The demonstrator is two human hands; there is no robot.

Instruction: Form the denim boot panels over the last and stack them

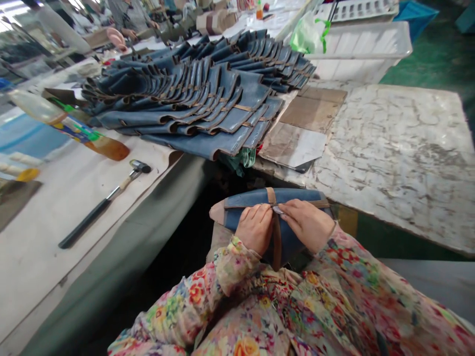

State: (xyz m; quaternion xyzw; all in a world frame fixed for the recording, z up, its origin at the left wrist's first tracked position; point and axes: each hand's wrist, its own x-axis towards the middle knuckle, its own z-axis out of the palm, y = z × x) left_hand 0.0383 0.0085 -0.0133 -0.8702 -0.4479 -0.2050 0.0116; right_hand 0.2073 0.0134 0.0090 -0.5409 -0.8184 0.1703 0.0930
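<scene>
A blue leather-like bag (291, 242) with tan strips and a pale end tab lies across my lap. My left hand (255, 228) is closed on its upper edge, fingers curled beside the tan cross strip (270, 196). From the other side my right hand (309, 223) pinches a small whitish piece (277, 210), perhaps cloth or paper, against the seam where the strips cross. The fingertips of both hands nearly meet there. Beneath the hands, part of the bag is hidden.
Many similar blue pieces (178, 99) are piled ahead. Left, a hammer (107, 202) and a plastic bottle of amber liquid (70, 126) lie on the covered table. Cardboard (311, 109) rests on the worn right-hand board (393, 148); white bins (363, 44) stand behind. People work in the background.
</scene>
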